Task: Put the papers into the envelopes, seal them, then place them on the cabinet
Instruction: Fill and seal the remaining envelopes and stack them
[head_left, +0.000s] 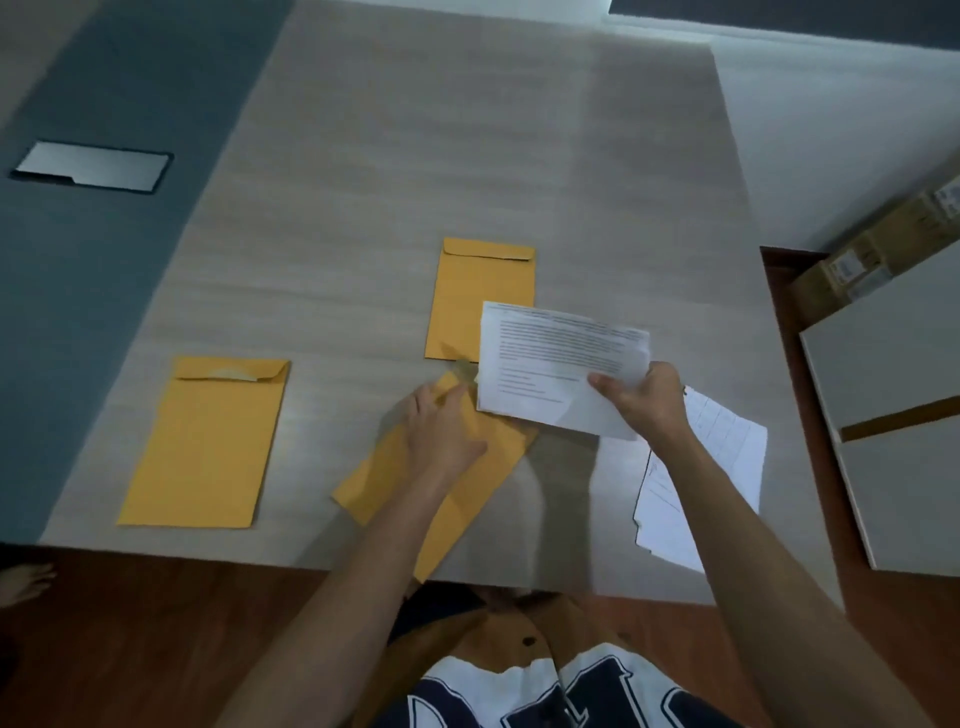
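The yellow envelope (467, 467) lies diagonally, mouth far-right, under the flat left hand (441, 431); the right hand (644, 400) pinches printed paper (556, 364).

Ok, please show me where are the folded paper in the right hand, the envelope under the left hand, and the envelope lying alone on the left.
folded paper (545, 358): head view, printed face.
envelope under the left hand (457, 483): head view, bare body.
left envelope (208, 447): head view, middle of body.
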